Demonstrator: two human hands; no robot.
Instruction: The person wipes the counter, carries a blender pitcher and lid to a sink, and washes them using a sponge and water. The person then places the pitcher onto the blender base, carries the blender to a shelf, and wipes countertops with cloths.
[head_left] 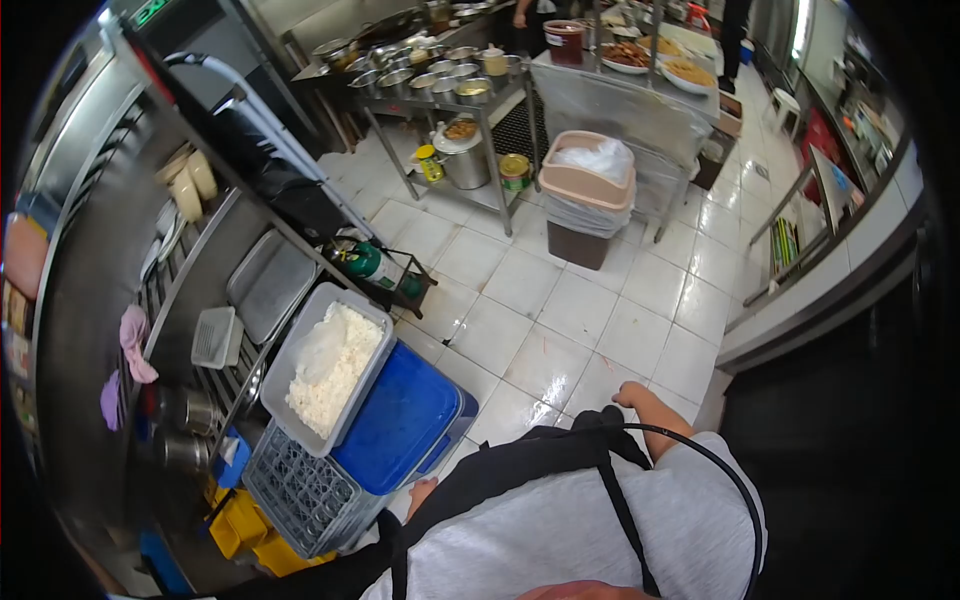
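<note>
My right hand (630, 394) hangs in front of my body above the tiled floor, its fingers loosely curled, and I see nothing in it. Only part of my left hand (422, 492) shows beside the dark apron (510, 462); its fingers are mostly hidden. Nearest to it is a blue-lidded bin (405, 420). A grey tub (283, 368) of white, crumbly food that looks like rice (335, 375), partly under clear plastic, rests at the bin's left. A grey plastic rack with many compartments (300, 490) stands just below the tub.
Metal shelving (190, 250) with trays and pots lines the left side. A steel table (440, 105) bears several metal containers. A brown waste bin (578, 240) with a pink lid stands by another table. A green gas cylinder (375, 265) sits near a folded ladder (270, 130). White floor tiles (545, 355) look wet.
</note>
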